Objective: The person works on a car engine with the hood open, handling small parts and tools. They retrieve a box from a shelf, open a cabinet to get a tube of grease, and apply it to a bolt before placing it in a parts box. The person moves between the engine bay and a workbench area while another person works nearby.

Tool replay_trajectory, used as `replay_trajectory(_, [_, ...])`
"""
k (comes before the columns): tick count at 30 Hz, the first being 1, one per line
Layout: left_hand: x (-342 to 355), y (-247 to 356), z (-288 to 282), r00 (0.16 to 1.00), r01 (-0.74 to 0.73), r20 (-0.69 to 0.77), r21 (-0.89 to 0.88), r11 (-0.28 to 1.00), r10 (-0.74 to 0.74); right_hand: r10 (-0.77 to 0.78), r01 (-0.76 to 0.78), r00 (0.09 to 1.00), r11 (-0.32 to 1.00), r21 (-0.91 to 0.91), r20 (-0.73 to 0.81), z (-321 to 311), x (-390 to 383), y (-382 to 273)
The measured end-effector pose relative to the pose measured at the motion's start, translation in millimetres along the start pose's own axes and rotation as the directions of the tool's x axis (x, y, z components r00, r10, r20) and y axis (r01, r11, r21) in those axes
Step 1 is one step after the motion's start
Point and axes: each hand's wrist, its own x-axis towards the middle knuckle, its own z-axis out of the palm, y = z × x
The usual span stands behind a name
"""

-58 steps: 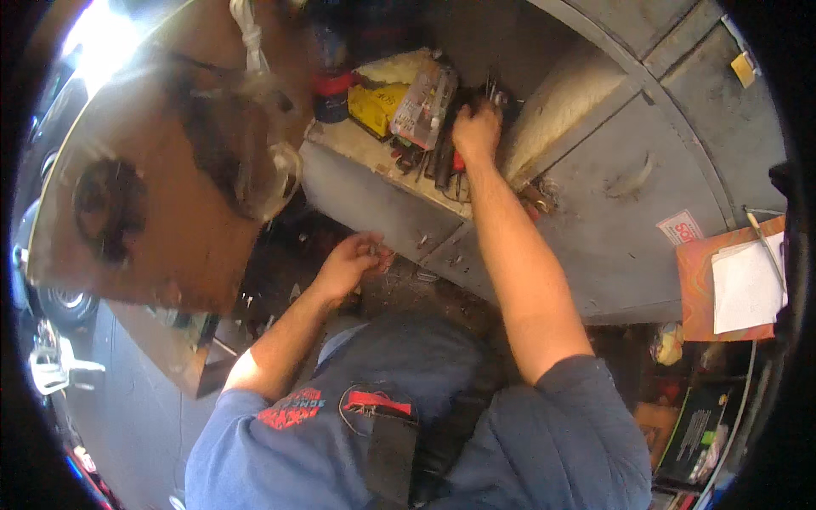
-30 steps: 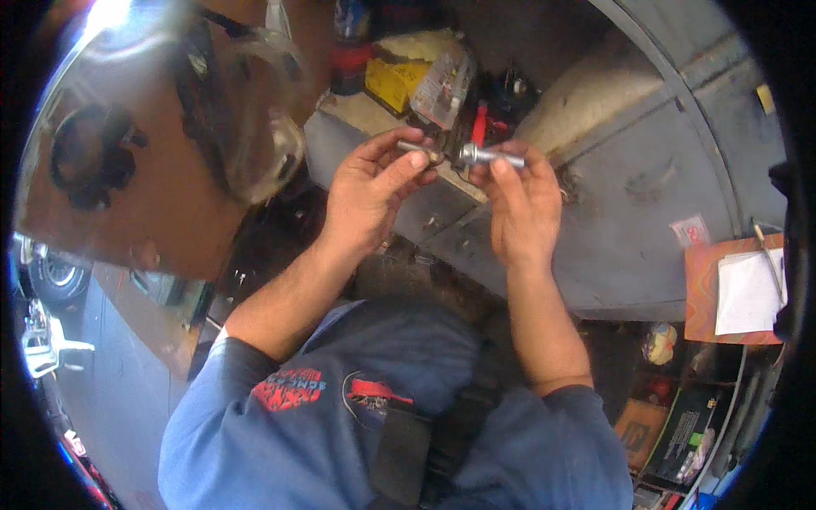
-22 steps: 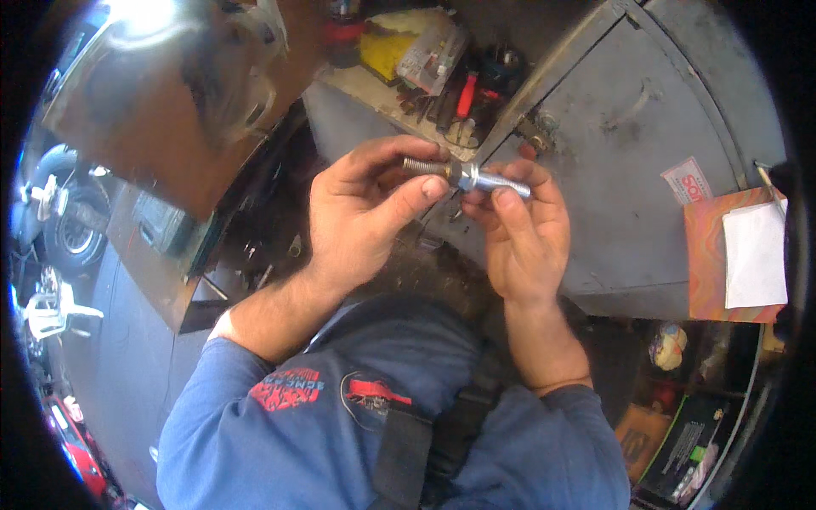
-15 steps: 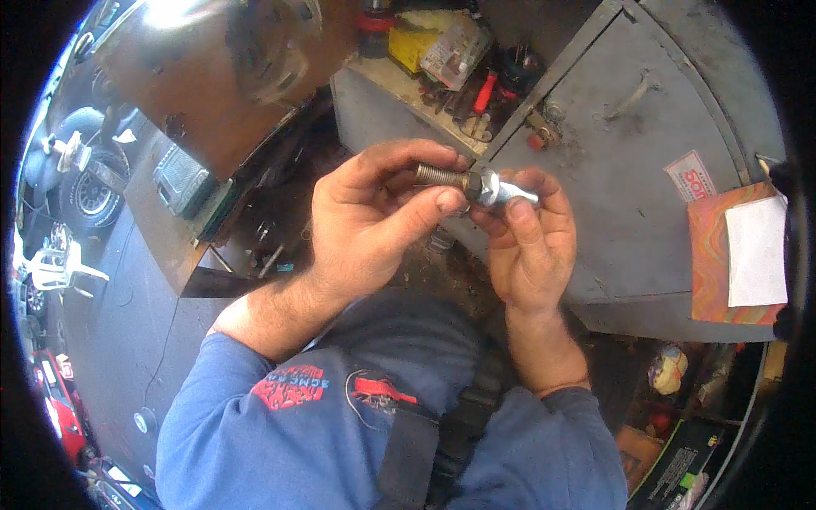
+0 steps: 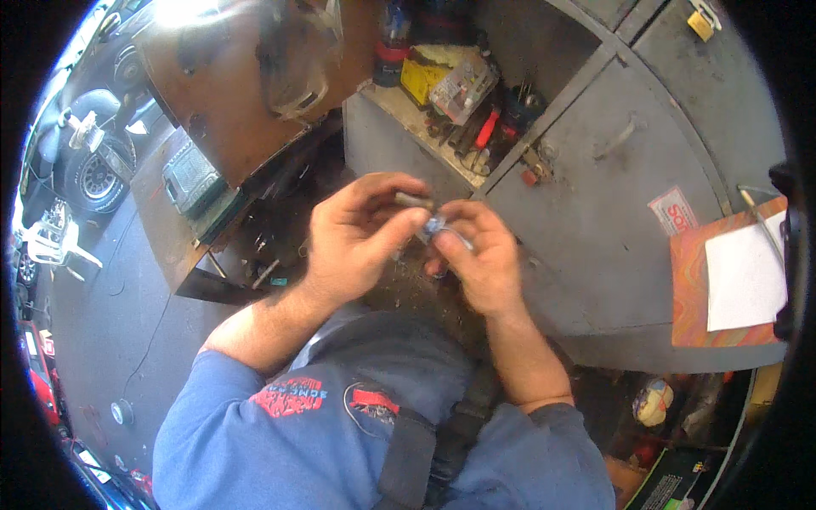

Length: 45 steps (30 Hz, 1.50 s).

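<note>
My left hand (image 5: pixel 355 242) pinches a dull threaded bolt (image 5: pixel 411 201) between thumb and fingers. Against its right end sits a shiny silver metal fitting (image 5: pixel 435 225), gripped by the thumb and fingers of my right hand (image 5: pixel 486 263). Both hands are close together in front of my chest, their fingertips nearly meeting. The fingers cover much of both parts, and motion blurs them. I cannot tell whether the fitting is screwed onto the bolt or only held against it.
A grey metal cabinet (image 5: pixel 586 229) stands ahead and to the right; tools and a yellow box (image 5: pixel 418 78) lie on the ledge beside it. A paper on a patterned board (image 5: pixel 687 293) is at right. Left are a tool case (image 5: pixel 190 174), a wheel (image 5: pixel 98 183) and a white chair (image 5: pixel 64 242).
Both hands have come down and slightly left, closer to my body. The right hand has turned, and its fingers now cover more of the silver fitting. My view has shifted a little.
</note>
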Motion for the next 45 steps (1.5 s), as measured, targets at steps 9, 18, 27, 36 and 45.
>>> replay_trajectory(9, [36,8,-183,0.675,-0.211,-0.687,0.170,0.962,0.270,0.040,0.168,0.832,0.933,0.320,-0.553,-47,156,68])
replay_trajectory(18, [67,-7,-313,0.830,0.009,-0.550,-0.145,0.989,-0.088,0.134,0.498,0.382,0.804,0.326,-0.914,-197,357,25])
replay_trajectory(27, [50,-46,-347,0.899,0.043,-0.415,-0.230,0.972,-0.138,-0.004,-0.267,0.471,0.952,-0.147,-0.882,-239,358,43])
replay_trajectory(36, [38,-75,-327,0.999,-0.038,0.002,0.027,0.999,0.038,-0.399,-0.194,0.832,0.441,-0.876,-0.385,-79,249,96])
replay_trajectory(45, [39,-47,-137,0.928,0.167,0.282,0.271,0.948,-0.244,0.359,-0.444,0.895,0.669,-0.596,-0.264,-29,15,121])
